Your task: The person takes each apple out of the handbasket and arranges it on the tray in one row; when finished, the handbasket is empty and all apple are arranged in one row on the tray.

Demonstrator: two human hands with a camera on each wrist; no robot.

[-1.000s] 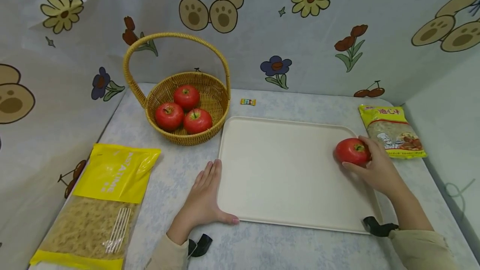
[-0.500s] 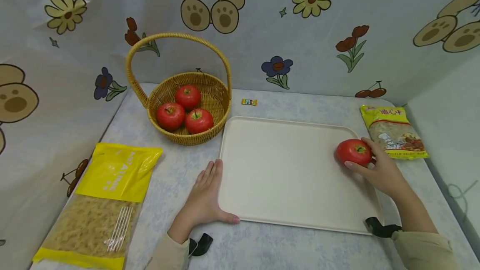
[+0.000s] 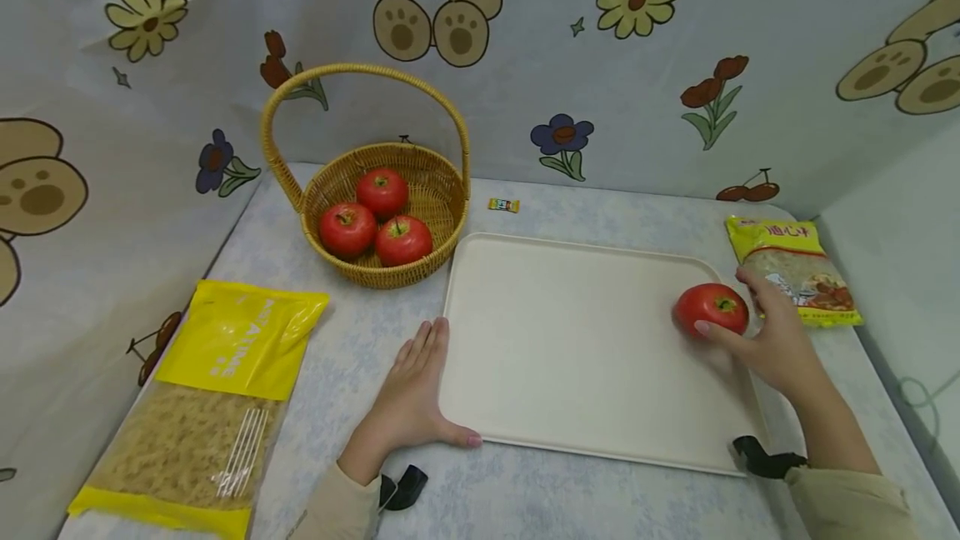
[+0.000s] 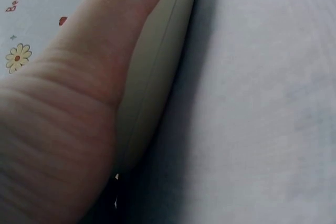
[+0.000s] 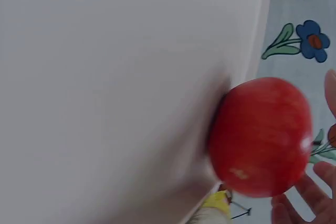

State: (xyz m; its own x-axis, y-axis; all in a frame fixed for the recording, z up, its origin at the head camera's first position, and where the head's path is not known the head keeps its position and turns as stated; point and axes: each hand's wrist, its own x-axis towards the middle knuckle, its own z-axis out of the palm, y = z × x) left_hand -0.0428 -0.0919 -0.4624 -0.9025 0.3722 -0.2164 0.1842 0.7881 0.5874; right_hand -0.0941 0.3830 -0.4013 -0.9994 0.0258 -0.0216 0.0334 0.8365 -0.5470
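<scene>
A red apple [image 3: 708, 309] sits on the right part of a cream tray [image 3: 555, 348]. My right hand [image 3: 780, 348] is around the apple's right side with its fingers spread. In the right wrist view, a gap shows between the apple [image 5: 260, 137] and the fingertip [image 5: 331, 93] at the right edge; other fingers lie partly behind the fruit. At the tray's near left corner rests my left hand [image 3: 405, 402], fingers straight along the left edge and thumb along the front edge. The left wrist view shows that thumb [image 4: 113, 35] against the tray's side [image 4: 152, 66].
A wicker basket [image 3: 442, 227] holding three apples stands behind the tray's left corner. A large yellow pasta bag [image 3: 198, 407] lies at left, a smaller yellow food packet [image 3: 798, 273] at back right. One small wrapped sweet [image 3: 504, 205] lies behind the tray.
My right hand's fingers have loosened and drawn back to the right from the apple, which stays on the tray. The left hand keeps its place. The head view has shifted slightly.
</scene>
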